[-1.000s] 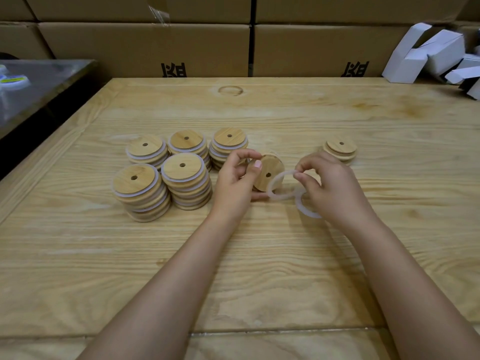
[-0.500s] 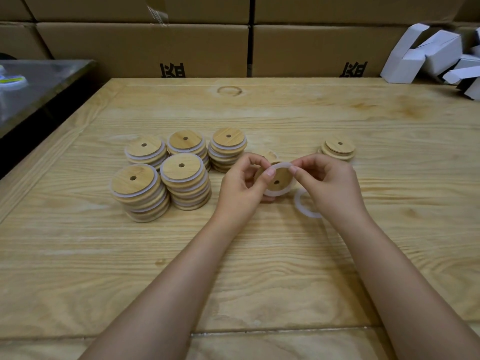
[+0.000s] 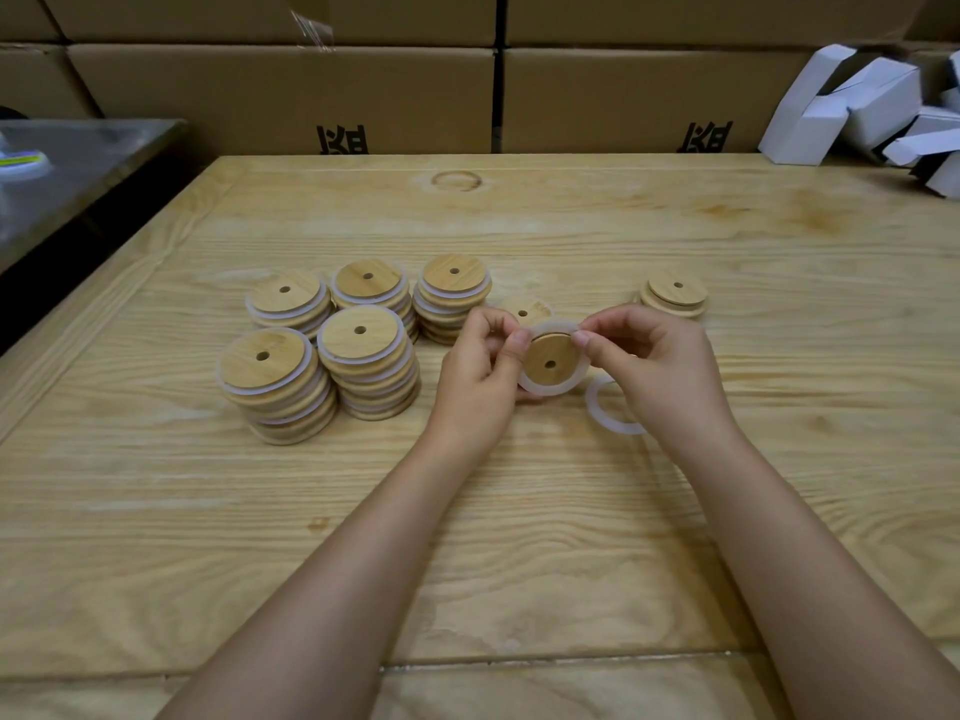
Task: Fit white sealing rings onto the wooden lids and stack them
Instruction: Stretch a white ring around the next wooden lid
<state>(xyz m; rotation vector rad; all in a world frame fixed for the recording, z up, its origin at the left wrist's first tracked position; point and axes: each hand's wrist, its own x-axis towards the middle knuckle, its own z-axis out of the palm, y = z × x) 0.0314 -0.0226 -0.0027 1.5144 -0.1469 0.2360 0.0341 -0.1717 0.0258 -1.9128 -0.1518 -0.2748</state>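
My left hand [image 3: 483, 371] holds a round wooden lid [image 3: 551, 362] tilted toward me, with a white sealing ring [image 3: 535, 384] around its rim. My right hand [image 3: 657, 368] pinches the top of that ring at the lid's upper edge. A spare white ring [image 3: 597, 407] lies on the table, partly under my right hand. Several stacks of ringed lids [image 3: 319, 348] stand to the left. Behind the held lid lies a single lid [image 3: 523, 310]. A short pile of bare lids [image 3: 675, 296] sits at the right.
The wooden table [image 3: 467, 511] has a raised border at left and a seam near the front. Cardboard boxes [image 3: 291, 90] line the back. White folded cartons [image 3: 862, 109] lie at the back right. A dark metal surface [image 3: 78, 163] stands at the left.
The ring went from hanging beside the lid to sitting around its rim. Both hands have closed in on the lid's top edge, and the lid now faces me more.
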